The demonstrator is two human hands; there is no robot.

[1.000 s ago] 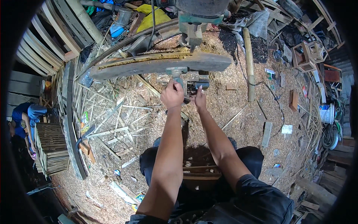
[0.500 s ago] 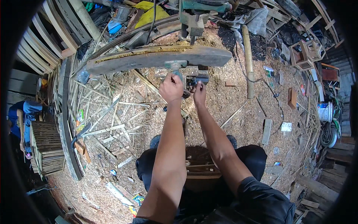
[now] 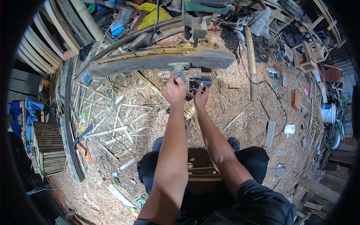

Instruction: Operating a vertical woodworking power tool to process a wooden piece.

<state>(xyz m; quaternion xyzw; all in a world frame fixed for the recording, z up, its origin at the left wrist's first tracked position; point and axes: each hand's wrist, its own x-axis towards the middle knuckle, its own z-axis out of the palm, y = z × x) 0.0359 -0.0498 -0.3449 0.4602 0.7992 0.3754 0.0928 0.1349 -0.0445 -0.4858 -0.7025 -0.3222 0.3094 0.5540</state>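
Note:
A long, thick wooden beam lies crosswise in front of me, with a rough groove along its top face. Against its near side presses a green metal clamp. My left hand is closed around the clamp's near part, which the fingers mostly cover. Just right of it, my right hand has its fingers curled beside a dark metal block; what they hold is too small to make out. A dark round handwheel shows partly between my hands. Above the beam stands a green machine with a vertical metal bit reaching the groove.
Wood shavings cover the ground, with thin wood strips scattered at left. A curved-blade tool rests near a long plank. A pole and a cable lie at right. At far left is another person beside stacked slats.
The view has shifted slightly. My right hand has turned and drawn back a little, uncovering more of the dark metal block. My left hand keeps its grip.

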